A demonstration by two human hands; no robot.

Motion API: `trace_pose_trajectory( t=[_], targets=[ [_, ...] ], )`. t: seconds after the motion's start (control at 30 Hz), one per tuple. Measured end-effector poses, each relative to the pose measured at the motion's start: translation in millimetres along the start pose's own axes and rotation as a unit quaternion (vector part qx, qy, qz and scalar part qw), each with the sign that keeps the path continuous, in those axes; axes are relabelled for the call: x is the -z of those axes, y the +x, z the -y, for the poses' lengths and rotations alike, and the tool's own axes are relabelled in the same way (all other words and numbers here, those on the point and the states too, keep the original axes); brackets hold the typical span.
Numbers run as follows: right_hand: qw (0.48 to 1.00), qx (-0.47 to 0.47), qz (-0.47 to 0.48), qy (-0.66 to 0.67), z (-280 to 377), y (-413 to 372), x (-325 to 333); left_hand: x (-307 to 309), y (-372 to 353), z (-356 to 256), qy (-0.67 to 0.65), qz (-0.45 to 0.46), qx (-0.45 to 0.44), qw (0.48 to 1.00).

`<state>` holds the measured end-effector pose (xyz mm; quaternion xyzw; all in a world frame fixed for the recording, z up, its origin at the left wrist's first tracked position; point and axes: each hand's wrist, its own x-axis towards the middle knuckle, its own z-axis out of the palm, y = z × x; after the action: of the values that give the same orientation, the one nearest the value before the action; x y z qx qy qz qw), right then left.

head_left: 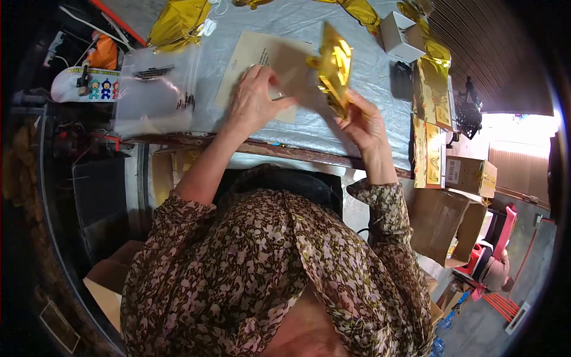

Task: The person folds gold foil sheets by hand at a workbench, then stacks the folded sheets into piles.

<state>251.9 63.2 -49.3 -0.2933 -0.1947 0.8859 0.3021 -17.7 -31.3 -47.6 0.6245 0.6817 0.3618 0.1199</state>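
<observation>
My right hand [367, 122] grips a shiny gold foil piece [336, 65] by its lower end, holding it up over the table. The piece looks flat-sided, with bright reflections and blurred edges. To its left, my left hand [256, 101] is open, its thumb stretched out to the right and its fingers bent toward a brown cardboard sheet [242, 55]. That sheet lies on the silvery table cover [208, 107], and small dark print shows near its upper middle. My left hand and its shadow hide part of the sheet.
A clear plastic sheet [151, 110] with dark marks lies at the table's left. Gold foil bags [178, 24] are at the back left. An open white box [401, 37] stands at the back right. Cardboard boxes [440, 223] are stacked right of the table.
</observation>
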Motion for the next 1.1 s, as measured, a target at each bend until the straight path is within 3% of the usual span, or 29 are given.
trace_pose_trajectory(
  t=[0.17, 0.3, 0.37, 0.4, 0.43, 0.57, 0.67, 0.73, 0.87, 0.93, 1.1],
  targets=[
    [0.999, -0.021, -0.029, -0.024, -3, 10, -23, -1, 1, 4, -0.037, -0.011, 0.010, 0.999],
    [0.989, -0.041, -0.073, -0.124, 5, 12, -13, -8, -1, -5, 0.048, -0.049, -0.018, 0.998],
    [0.985, -0.068, -0.050, -0.151, 22, 7, 3, -4, 0, -16, 0.080, -0.051, -0.009, 0.995],
    [0.980, -0.093, -0.027, -0.175, 26, 5, 1, 2, 2, -24, 0.099, -0.022, 0.001, 0.995],
    [0.976, -0.057, -0.096, -0.185, 19, 2, -3, 5, 3, -29, 0.117, 0.008, 0.010, 0.993],
    [0.954, -0.065, -0.105, -0.273, 33, -8, 8, -4, 12, -28, 0.158, 0.038, 0.016, 0.987],
    [0.945, -0.075, -0.107, -0.299, 39, -9, 18, -6, 18, -22, 0.117, 0.028, 0.022, 0.992],
    [0.944, -0.062, -0.115, -0.302, 42, -9, 14, -4, 21, -11, 0.018, 0.048, 0.015, 0.999],
    [0.941, -0.074, -0.116, -0.310, 47, -9, 10, -2, 16, -8, 0.003, 0.036, 0.027, 0.999],
    [0.938, -0.102, -0.076, -0.321, 50, -8, 12, -1, 13, -9, -0.086, 0.046, 0.112, 0.989],
    [0.932, -0.087, -0.104, -0.337, 47, -8, -15, 3, 13, -7, -0.117, 0.047, 0.135, 0.983]
  ],
)
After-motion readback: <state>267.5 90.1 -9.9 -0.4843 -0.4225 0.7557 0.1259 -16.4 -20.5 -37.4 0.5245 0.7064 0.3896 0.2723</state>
